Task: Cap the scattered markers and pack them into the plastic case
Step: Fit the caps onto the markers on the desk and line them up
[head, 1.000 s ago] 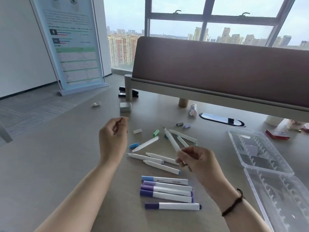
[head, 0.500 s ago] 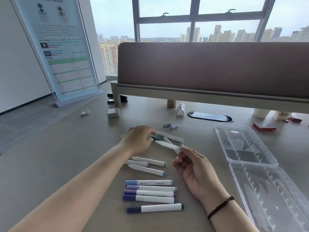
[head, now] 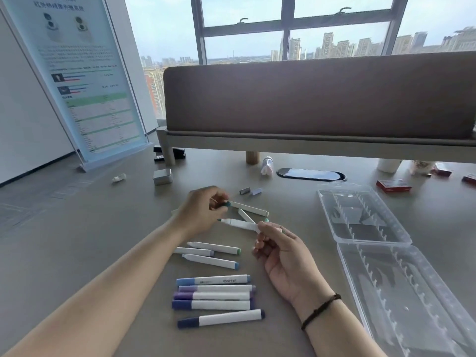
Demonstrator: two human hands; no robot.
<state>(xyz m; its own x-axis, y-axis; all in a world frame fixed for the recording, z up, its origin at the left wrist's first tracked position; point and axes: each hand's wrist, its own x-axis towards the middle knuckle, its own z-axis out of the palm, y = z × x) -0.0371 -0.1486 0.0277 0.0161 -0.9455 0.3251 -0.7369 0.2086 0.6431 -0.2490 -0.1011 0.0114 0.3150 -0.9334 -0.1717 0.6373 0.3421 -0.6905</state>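
Left hand (head: 203,212) pinches teal cap (head: 227,203), right hand (head: 280,251) grips uncapped marker (head: 239,224); open case (head: 360,215) nearby rt.

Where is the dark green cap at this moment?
In the head view, left of centre: the left hand pinches the dark green cap just above the uncapped marker in the right hand.

tabletop (head: 77,253): plain grey-beige
capped markers (head: 216,296): white barrels; caps light blue, lilac, purple, dark blue and navy
uncapped markers (head: 210,253): white barrels; end plugs green, lilac and blue
held marker (head: 240,224): white barrel, teal tip
pinched cap (head: 226,204): dark teal
loose caps (head: 250,191): one grey, one pale lilac
plastic case (head: 386,253): clear, colourless
wristband (head: 320,311): black
desk divider (head: 319,96): brown
small box (head: 393,185): red
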